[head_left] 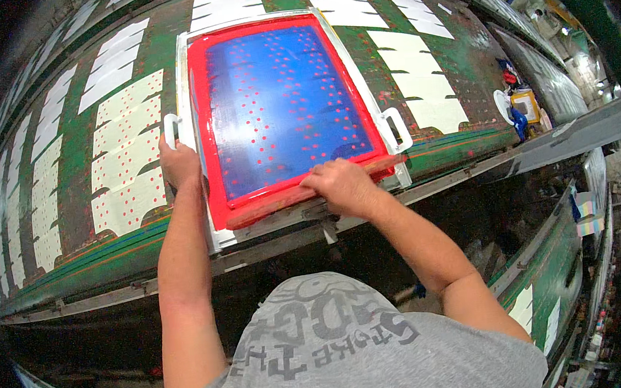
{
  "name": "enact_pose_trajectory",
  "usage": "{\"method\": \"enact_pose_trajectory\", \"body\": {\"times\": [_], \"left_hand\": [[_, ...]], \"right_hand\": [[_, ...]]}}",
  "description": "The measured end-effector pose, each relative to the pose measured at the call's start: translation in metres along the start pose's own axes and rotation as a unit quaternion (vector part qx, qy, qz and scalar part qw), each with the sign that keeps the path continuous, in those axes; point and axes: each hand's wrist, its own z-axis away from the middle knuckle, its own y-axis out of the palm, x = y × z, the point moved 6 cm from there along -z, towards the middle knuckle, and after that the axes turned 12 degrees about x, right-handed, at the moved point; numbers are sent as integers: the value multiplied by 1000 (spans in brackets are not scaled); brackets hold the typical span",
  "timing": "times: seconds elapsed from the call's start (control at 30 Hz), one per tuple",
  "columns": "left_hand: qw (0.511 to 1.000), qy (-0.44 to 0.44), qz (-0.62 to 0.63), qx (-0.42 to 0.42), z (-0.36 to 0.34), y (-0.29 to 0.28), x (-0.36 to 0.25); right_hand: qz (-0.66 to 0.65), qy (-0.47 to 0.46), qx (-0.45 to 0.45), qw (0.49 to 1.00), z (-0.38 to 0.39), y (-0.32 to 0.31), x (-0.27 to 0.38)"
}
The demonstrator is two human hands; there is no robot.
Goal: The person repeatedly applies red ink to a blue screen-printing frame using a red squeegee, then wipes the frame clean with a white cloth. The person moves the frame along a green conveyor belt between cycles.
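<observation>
A screen printing frame [345, 62] with red ink around a blue, red-dotted mesh [270, 109] lies on the green table. My left hand [179, 161] is closed at the white handle [170, 127] on the frame's left side. My right hand [339, 187] has its fingers curled over a red-stained squeegee bar [391, 165], which lies across the frame's near edge. A second white handle [399, 128] sticks out at the frame's right.
Red-dotted pale sheets [127, 158] lie left of the frame, white ones [342, 6] farther back, cream ones [416, 81] to the right. The table [487, 104] ends at a metal rail [471, 172]. A tray and small items [529, 112] sit at the right. Another green table [531, 263] is below right.
</observation>
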Motion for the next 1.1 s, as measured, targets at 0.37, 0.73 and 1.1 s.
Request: {"method": "enact_pose_trajectory", "body": {"times": [0.37,0.73,1.1], "left_hand": [[998,0,-63,-31,-17,5,19],[987,-74,-137,-39,-19,2,19],[986,3,-162,-44,-33,2,79]], "right_hand": [[-161,-72,28,984,66,19,-14],[-202,228,-256,917,141,-4,-196],[-543,330,-170,753,127,44,-245]]}}
